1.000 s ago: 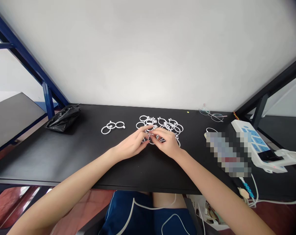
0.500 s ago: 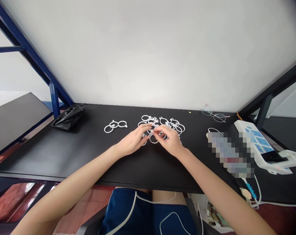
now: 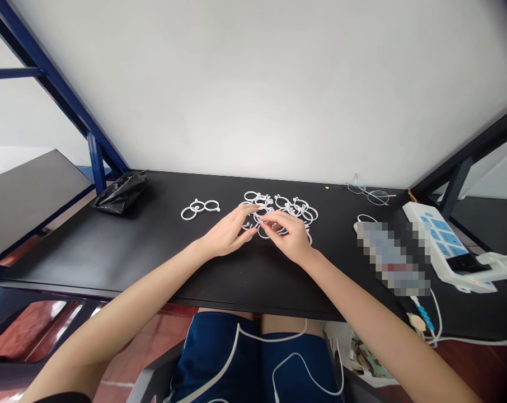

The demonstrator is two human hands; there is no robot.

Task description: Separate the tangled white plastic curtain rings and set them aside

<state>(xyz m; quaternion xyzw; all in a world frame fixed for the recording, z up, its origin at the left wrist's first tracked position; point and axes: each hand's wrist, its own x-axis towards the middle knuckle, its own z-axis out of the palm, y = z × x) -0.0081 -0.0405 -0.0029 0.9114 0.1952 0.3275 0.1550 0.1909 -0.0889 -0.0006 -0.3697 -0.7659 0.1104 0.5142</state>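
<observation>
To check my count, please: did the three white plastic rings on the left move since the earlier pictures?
No. The three white plastic rings keep their place beside the black plastic bag; only the camera view shifted.

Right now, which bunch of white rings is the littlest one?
The three rings on the table, off to the left by themselves. The other bunch is a much bigger heap, and the left hand and right hand are at it.
</observation>
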